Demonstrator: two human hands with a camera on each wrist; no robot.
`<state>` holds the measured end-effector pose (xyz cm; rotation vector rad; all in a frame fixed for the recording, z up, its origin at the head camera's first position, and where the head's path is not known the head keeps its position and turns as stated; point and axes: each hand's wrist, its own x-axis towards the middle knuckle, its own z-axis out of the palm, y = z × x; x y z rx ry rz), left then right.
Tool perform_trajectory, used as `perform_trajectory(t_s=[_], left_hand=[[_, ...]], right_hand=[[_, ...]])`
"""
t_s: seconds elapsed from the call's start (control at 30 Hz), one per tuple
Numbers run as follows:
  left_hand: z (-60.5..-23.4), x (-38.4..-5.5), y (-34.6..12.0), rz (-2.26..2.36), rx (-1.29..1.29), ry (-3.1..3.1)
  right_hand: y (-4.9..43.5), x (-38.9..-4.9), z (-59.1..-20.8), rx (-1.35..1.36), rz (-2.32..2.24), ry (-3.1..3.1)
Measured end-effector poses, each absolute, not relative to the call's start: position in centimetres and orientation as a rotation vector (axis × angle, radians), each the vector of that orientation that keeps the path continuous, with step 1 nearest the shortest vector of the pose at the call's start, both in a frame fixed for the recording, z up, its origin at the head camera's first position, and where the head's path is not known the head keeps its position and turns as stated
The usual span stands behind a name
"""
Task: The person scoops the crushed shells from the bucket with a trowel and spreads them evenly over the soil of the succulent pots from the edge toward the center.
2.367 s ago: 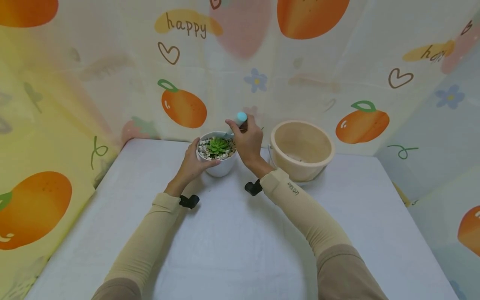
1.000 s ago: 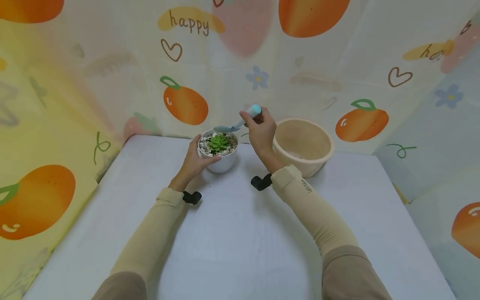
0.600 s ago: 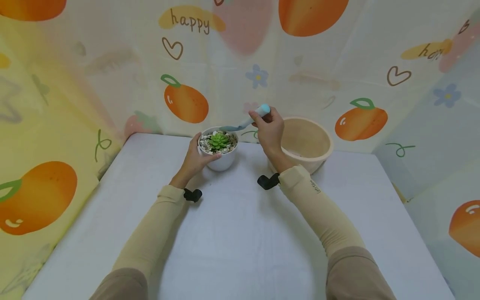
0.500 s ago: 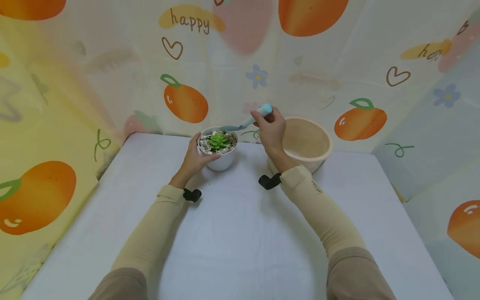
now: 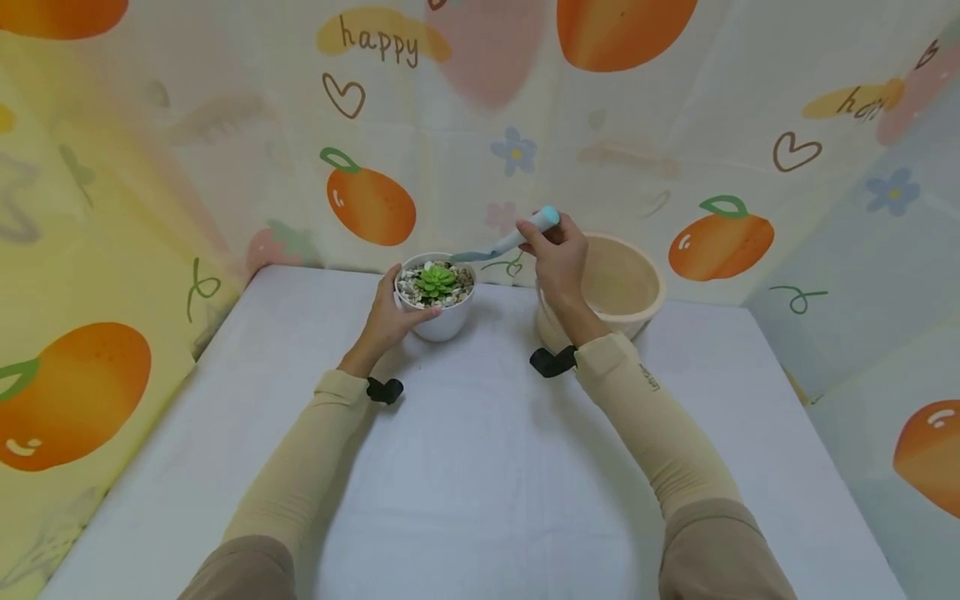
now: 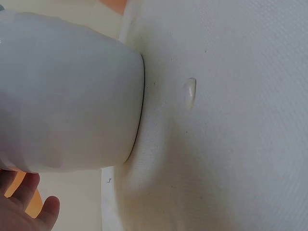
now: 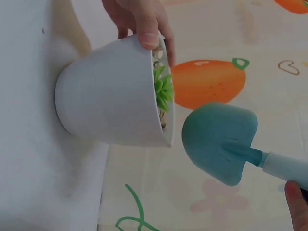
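On the table point(image 5: 450, 483), toward the back, stands a white flowerpot point(image 5: 441, 325) with a green succulent point(image 5: 435, 282) among pale pebbles. My left hand point(image 5: 386, 321) grips the pot at its rim, thumb on the near side, fingers round the left. In the right wrist view that thumb lies over the rim. My right hand point(image 5: 562, 258) holds a small trowel point(image 5: 517, 239) by its pale handle. The trowel's blue blade point(image 7: 219, 139) points left, just above the pot's rim and apart from it; no soil or pebbles show on its visible face.
A large cream pot point(image 5: 626, 287) stands right behind my right wrist, its inside partly hidden by that hand. A fruit-printed cloth point(image 5: 600, 108) hangs behind the table. A small pale chip point(image 6: 190, 93) lies beside the white pot.
The trowel came up from the white pot's right rim, tipped flatter and moved right with my right hand, toward the cream pot. My left hand keeps its grip on the white pot.
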<state>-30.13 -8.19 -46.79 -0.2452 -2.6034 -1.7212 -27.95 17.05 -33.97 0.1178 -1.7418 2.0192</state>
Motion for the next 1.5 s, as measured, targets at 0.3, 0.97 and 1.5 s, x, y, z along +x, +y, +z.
perform_trajectory(t_s=[0.3,0.97,1.5], left_hand=[[-47.3,-29.8,-8.1,-1.714,-0.234,-2.607],[-47.3,-29.8,-8.3,-1.708,-0.254,-2.586],[-47.1,-30.2,-8.3,-1.702,-0.275,-2.583]], right_hand=[[18.1,-27.1,-34.3,0.094,2.008,-1.727],[22.3,-26.2,-34.5,0.097,2.052,-1.65],[25.8,-26.0,-33.3,0.085,2.073,-1.562]])
